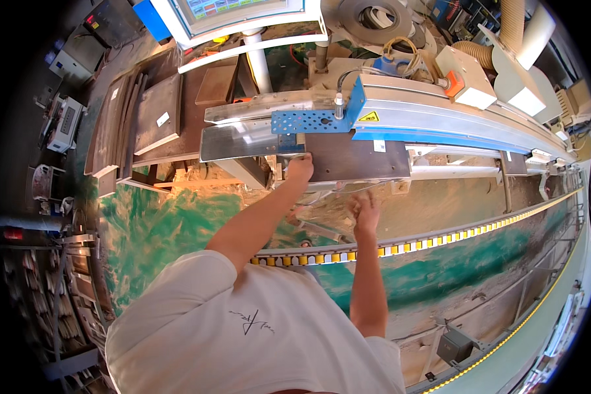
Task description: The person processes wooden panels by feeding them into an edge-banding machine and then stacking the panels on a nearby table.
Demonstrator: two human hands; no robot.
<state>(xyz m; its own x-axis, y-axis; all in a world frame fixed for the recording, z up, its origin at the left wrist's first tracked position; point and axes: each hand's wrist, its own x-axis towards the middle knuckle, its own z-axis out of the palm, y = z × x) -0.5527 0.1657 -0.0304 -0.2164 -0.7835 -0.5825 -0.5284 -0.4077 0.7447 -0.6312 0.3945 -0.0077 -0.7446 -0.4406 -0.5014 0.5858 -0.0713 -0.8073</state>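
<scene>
Nearest the lens, the person's pale T-shirt (256, 328), black script on its front; both forearms reach away from it. Just past it, a curved rail with yellow rollers (394, 249) crosses the view above a dusty green floor (171, 226). Right hand (365, 209): beyond the rail, on the near side of the work and apart from it; fingers partly spread and loosely bent, outline blurred, nothing seen in its grasp. Left hand (300, 169): slightly farther off, fingers curled at the near left corner of the brown panel (354, 159); cannot tell whether it grips the edge or only presses there. Panel lies flat along the near side of the edge machine, its far edge just beside the blue guard strip; a white label (379, 146) sits near its far right corner. Left of the panel, a shiny metal plate (236, 142). Above the panel's left end, a blue perforated plate (305, 121) juts from the long metal beam (453, 115), which bears a yellow warning triangle (370, 117). Farther left, more brown boards (159, 118) lean and lie together. Farthest: a white-framed monitor (236, 10) and, to its right, large grey rings (368, 29).
</scene>
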